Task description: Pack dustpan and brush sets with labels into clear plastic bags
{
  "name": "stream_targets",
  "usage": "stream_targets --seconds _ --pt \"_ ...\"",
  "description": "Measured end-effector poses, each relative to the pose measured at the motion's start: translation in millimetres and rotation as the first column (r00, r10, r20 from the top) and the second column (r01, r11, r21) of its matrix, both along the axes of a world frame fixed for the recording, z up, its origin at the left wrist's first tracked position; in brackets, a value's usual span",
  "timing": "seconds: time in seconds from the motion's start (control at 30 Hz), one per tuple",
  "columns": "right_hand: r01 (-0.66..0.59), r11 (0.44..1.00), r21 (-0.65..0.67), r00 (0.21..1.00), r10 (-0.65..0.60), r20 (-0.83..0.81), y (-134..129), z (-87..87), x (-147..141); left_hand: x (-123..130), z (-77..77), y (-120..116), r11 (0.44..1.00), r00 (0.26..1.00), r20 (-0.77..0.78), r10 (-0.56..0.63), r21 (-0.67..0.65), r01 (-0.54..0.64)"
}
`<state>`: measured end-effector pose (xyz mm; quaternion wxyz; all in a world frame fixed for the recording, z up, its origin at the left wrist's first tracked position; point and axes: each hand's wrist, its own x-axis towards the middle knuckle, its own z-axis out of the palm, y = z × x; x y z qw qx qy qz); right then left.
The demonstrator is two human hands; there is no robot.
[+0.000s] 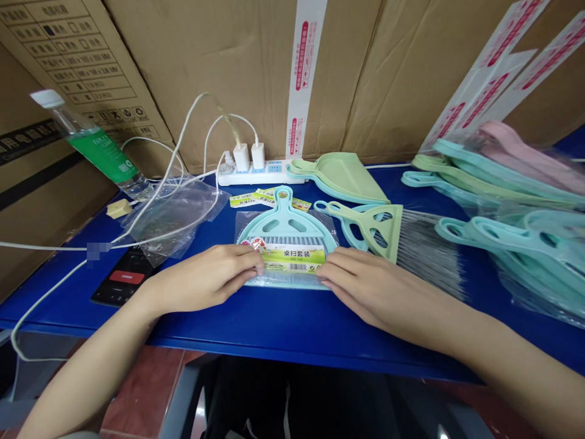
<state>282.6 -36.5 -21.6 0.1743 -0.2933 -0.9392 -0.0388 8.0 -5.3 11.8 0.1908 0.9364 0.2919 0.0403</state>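
Observation:
A light-blue dustpan and brush set [284, 210] lies on the blue table in clear plastic, handle pointing away from me. Across its lower part sits a yellow-green label card [295, 255] with printed text and a barcode. My left hand [217, 274] grips the left edge of the set near the card, fingers curled. On the opposite edge, my right hand [361, 277] holds the set, its thumb mostly hidden. Just beyond the right hand rests a green hand brush [387, 235] with grey bristles, partly over a light-blue piece.
Behind are loose label cards [242, 202], a green dustpan [350, 174] and a white power strip [274, 174] with chargers. Bagged sets [503, 238] pile up at right. Leftward lie a phone [121, 280], a plastic bag [171, 222], cables and a bottle [103, 152]. Cardboard boxes [237, 61] stand behind.

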Motion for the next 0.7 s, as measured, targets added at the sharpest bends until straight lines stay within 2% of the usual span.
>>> stream_targets --seconds 0.23,0.7 --pt "-0.013 0.999 0.038 1.000 0.013 0.006 0.6 0.8 -0.4 -2.4 -0.4 -2.8 0.999 0.999 -0.011 -0.042 0.005 0.042" --pt "-0.012 0.998 0.064 1.000 0.012 0.002 0.6 0.4 -1.3 -4.7 -5.1 1.4 0.996 0.998 0.041 -0.051 0.072 0.048"
